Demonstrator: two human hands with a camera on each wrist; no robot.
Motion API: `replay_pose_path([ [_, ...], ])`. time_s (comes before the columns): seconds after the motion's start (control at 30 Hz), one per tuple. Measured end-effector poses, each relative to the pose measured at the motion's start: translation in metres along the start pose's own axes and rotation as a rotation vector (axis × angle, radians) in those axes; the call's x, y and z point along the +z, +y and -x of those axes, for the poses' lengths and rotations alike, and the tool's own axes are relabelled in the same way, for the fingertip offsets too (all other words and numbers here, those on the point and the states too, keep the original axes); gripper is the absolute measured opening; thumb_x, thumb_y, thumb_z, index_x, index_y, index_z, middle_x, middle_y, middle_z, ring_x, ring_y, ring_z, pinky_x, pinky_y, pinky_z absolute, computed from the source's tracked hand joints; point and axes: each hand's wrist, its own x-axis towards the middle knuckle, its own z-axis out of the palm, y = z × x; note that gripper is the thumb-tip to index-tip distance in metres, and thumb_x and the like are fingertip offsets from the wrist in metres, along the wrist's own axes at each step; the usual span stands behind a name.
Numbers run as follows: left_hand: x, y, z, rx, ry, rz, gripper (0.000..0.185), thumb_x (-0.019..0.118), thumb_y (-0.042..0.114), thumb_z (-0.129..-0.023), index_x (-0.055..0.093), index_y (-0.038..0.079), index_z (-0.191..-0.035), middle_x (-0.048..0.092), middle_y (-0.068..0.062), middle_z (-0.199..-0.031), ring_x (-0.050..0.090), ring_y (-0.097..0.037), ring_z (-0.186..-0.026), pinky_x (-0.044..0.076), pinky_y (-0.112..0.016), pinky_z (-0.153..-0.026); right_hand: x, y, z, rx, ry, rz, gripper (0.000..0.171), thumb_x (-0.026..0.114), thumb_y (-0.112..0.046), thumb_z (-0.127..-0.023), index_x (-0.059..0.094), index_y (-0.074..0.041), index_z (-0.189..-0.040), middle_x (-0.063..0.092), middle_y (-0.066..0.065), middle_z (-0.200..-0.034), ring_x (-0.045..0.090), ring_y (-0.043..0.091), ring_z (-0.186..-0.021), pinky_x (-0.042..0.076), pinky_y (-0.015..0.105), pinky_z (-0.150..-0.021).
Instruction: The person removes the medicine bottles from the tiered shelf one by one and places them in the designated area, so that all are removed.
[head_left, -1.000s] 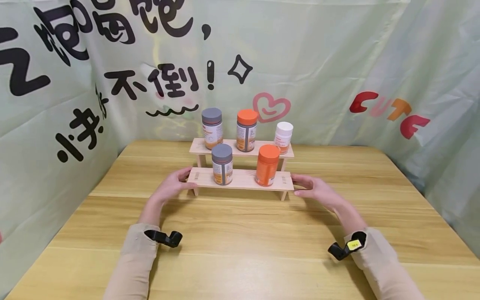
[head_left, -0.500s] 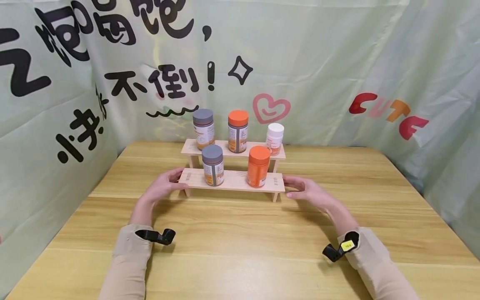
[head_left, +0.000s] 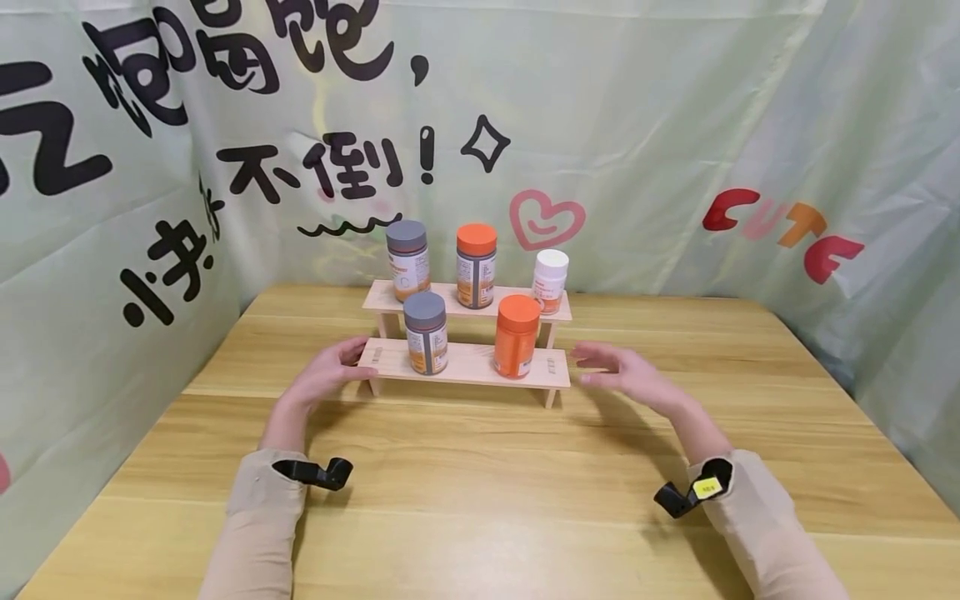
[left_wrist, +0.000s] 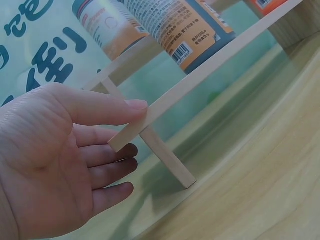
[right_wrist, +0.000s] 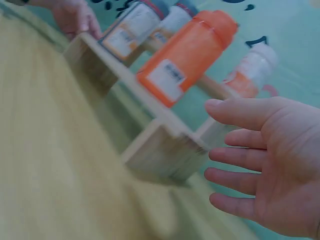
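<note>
A two-tier wooden display stand (head_left: 477, 360) stands on the table with jars on both tiers. My left hand (head_left: 330, 373) holds the left end of its lower board, the thumb on the edge and the fingers around the end. My right hand (head_left: 633, 379) is beside the right end, fingers extended and apart from the wood, as the right wrist view shows. The lower tier bears a grey-capped jar (head_left: 427, 333) and an orange jar (head_left: 517, 337). On the upper tier are another grey-capped jar (head_left: 408, 262), an orange-capped jar (head_left: 476, 267) and a small white-capped bottle (head_left: 550, 282).
The wooden table (head_left: 480, 500) extends in front of the stand and to both sides. A pale green curtain (head_left: 637, 125) with printed lettering and a pink heart hangs close behind the stand and along the sides.
The stand with its jars shifted slightly left between the first two frames, both hands moving with it. Since then my right hand has let go and drawn a little right; my left hand stays put.
</note>
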Motion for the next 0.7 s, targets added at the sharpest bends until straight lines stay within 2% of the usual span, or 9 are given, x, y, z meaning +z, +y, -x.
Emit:
replay_pose_path([
  [0.2,0.001,0.001,0.0,-0.005,0.0,0.002,0.078,0.065,0.011,-0.084,0.018,-0.011,-0.143,0.023,-0.029,-0.146,0.025,-0.04,-0.133,0.02,-0.048,-0.109,-0.023,-0.021,-0.006,0.035,0.188,-0.05,0.06,0.057,-0.022,-0.093,0.032,0.004,-0.141,0.045,0.023,-0.134,0.045,0.034,-0.12,0.034,0.047,-0.102],
  [0.33,0.001,-0.001,0.001,-0.018,-0.003,0.011,0.082,0.066,0.011,-0.083,0.015,-0.01,-0.144,0.019,-0.029,-0.147,0.022,-0.039,-0.134,0.018,-0.048,-0.109,-0.031,-0.038,-0.019,0.039,0.283,-0.075,0.061,0.058,-0.023,-0.092,0.032,0.002,-0.141,0.046,0.021,-0.134,0.045,0.032,-0.121,0.032,0.045,-0.104],
  [0.53,0.003,-0.003,0.0,-0.015,-0.011,0.025,0.083,0.066,0.011,-0.083,0.013,-0.01,-0.144,0.018,-0.028,-0.148,0.022,-0.039,-0.134,0.019,-0.048,-0.109,-0.028,-0.062,-0.048,0.005,0.339,-0.045,0.069,0.064,-0.021,-0.088,0.028,-0.001,-0.144,0.043,0.021,-0.137,0.041,0.033,-0.125,0.033,0.046,-0.103],
  [0.7,0.002,-0.002,-0.002,-0.023,-0.007,0.023,0.083,0.066,0.012,-0.084,0.014,-0.008,-0.145,0.019,-0.027,-0.148,0.022,-0.038,-0.135,0.018,-0.047,-0.11,-0.02,-0.071,-0.07,-0.028,0.37,-0.057,0.071,0.067,-0.014,-0.086,0.029,0.0,-0.144,0.045,0.021,-0.135,0.042,0.033,-0.124,0.038,0.045,-0.1],
])
